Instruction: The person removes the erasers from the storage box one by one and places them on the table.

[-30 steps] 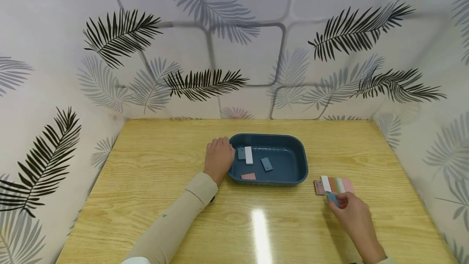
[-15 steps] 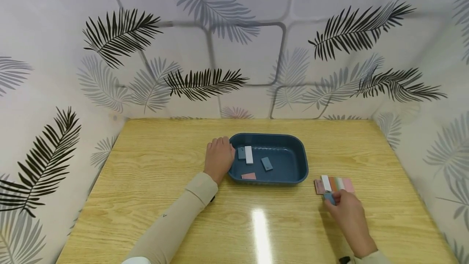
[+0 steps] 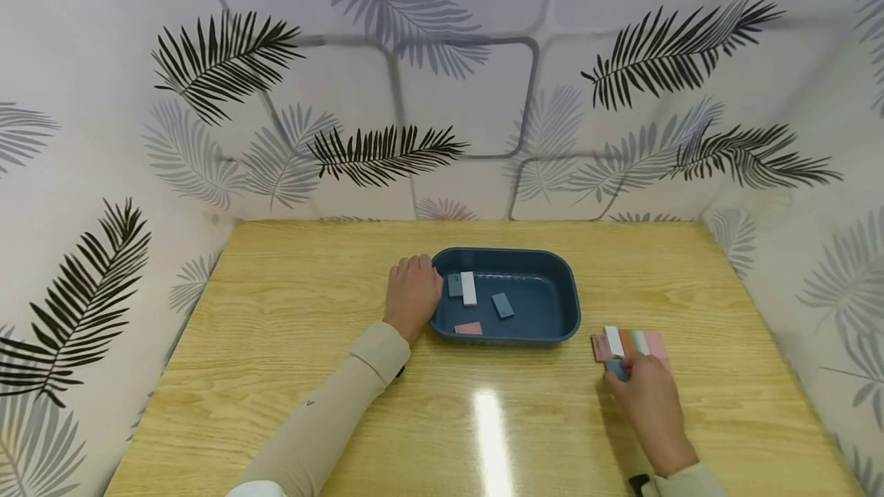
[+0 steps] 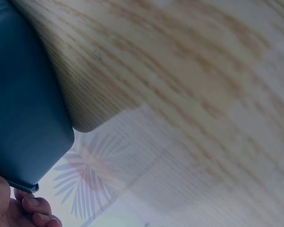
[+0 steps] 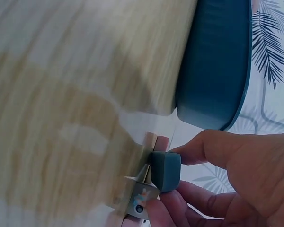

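Note:
A dark blue rectangular tub (image 3: pixel 507 340) stands mid-table, its left rim gripped by my left hand (image 3: pixel 413 294). In the left wrist view, fingers (image 4: pixel 35 204) curl at the tub's rim. At the right, my right hand (image 3: pixel 651 405) pinches a small blue block (image 3: pixel 617 370) between thumb and fingers. The blue block (image 5: pixel 166 171) shows clearly in the right wrist view, next to a pale block with a printed picture (image 5: pixel 142 197). It lies against the near side of a row of blocks: a dusky pink one (image 3: pixel 600 348), a white one (image 3: pixel 614 341), orange, pale and pink ones.
Inside the tub lie a white block (image 3: pixel 469 289), two blue blocks, one of them at the middle (image 3: pixel 503 305), and a pink block (image 3: pixel 469 328). The wooden table (image 3: pixel 311 274) meets leaf-patterned walls at the back and sides.
My right hand has shifted left with the blue block, bringing it closer against the near side of the row. The left hand keeps its place on the tub.

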A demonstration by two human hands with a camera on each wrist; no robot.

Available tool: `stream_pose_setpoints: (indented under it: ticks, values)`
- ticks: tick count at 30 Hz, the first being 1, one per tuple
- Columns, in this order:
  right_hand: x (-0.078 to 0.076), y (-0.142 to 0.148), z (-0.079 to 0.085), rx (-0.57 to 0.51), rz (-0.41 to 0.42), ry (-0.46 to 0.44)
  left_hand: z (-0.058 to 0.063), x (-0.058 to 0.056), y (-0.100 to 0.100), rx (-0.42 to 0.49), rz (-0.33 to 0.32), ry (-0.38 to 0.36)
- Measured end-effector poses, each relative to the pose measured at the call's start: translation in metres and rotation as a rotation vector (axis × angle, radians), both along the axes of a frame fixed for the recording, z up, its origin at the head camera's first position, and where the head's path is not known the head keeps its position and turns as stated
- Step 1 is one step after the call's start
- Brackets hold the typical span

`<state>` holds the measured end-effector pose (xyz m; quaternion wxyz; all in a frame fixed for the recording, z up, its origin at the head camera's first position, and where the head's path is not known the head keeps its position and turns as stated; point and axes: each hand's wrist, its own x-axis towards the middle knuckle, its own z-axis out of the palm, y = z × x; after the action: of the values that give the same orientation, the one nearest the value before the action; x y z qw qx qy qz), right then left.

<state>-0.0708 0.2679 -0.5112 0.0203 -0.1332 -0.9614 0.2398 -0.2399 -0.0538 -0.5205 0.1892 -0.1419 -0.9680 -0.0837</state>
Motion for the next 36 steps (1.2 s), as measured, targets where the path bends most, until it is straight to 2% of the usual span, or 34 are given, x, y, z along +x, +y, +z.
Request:
stream_pose_setpoints:
  ticks: [13,21,30,33,36]
  values:
    - [-0.003,-0.005,-0.001,0.032,-0.043,0.013,0.000,-0.001,0.000,0.010,0.010,-0.034]
    - [-0.004,-0.008,-0.003,0.063,-0.008,0.097,-0.001,-0.001,0.001,0.011,0.014,-0.016]
    - [-0.007,-0.010,-0.001,0.111,0.032,0.061,0.002,0.001,-0.001,0.016,0.008,-0.017]
    - [-0.009,-0.012,0.008,0.130,0.052,0.122,0.001,0.000,-0.001,0.010,0.005,-0.011]
    - [-0.014,-0.018,0.021,0.137,0.078,0.255,0.002,-0.001,0.000,0.014,0.003,-0.009]
